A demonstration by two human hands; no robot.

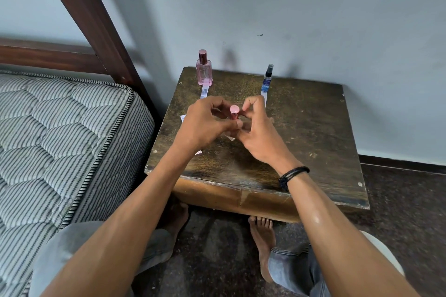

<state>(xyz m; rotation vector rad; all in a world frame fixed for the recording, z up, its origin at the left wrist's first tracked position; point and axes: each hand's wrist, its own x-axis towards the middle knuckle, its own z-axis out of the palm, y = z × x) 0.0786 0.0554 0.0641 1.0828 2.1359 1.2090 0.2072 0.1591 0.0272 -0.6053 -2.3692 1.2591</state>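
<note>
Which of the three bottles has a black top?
The slim blue spray bottle at the back right. The square pink glass bottle and the small front bottle both have shiny pink caps.

I count three bottles: one pink perfume bottle [204, 75], one slim spray bottle [268, 76] and one pink-capped bottle [234, 112]. Two hands are in view, the left hand [208, 126] and the right hand [259, 135]. Two paper strips show plainly, the left strip [204, 92] and the right strip [264, 95]; other scraps are half hidden, so I can't count them. There is one surface [313, 128], one mattress [60, 140] and one wristband [292, 175].
</note>
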